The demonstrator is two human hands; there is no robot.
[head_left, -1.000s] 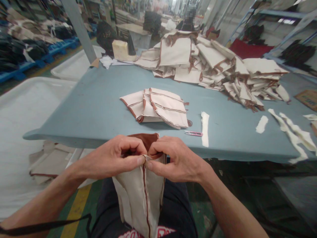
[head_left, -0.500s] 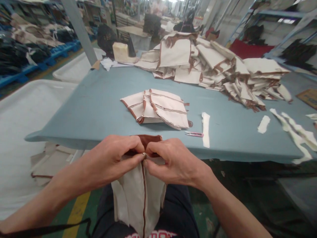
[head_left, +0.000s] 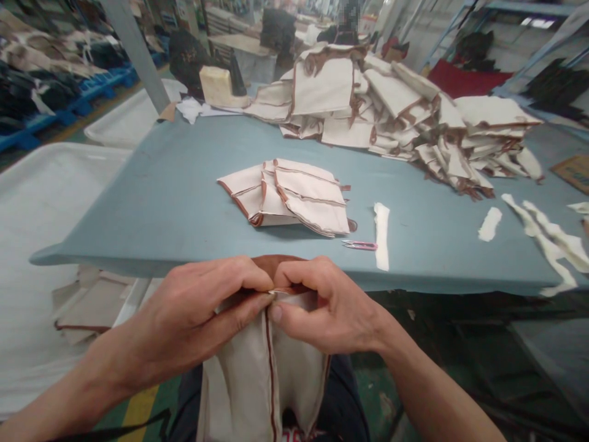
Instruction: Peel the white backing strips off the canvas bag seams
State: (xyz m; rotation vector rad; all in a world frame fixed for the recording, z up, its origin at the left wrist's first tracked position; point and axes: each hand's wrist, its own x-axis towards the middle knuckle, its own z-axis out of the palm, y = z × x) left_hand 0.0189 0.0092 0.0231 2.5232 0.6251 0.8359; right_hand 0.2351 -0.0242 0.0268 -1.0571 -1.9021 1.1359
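Both hands grip the top edge of a cream fabric bag (head_left: 257, 374) with brown trim, held over my lap in front of the table edge. My left hand (head_left: 193, 313) pinches the rim to the left of the brown centre seam. My right hand (head_left: 322, 304) pinches it just to the right, thumbs nearly touching. The brown lining shows behind my fingers. The bag hangs down between my knees.
The blue-grey table (head_left: 175, 202) carries a small stack of finished bags (head_left: 289, 196), pink thread snips (head_left: 361, 245), cream fabric strips (head_left: 381, 236) and a big heap of bags (head_left: 405, 116) at the back. White bins (head_left: 41, 202) stand to the left.
My hands have stayed pinched on the bag's rim and drawn slightly lower and closer together. The bag's body has spread wider below them. The view shifted a little.
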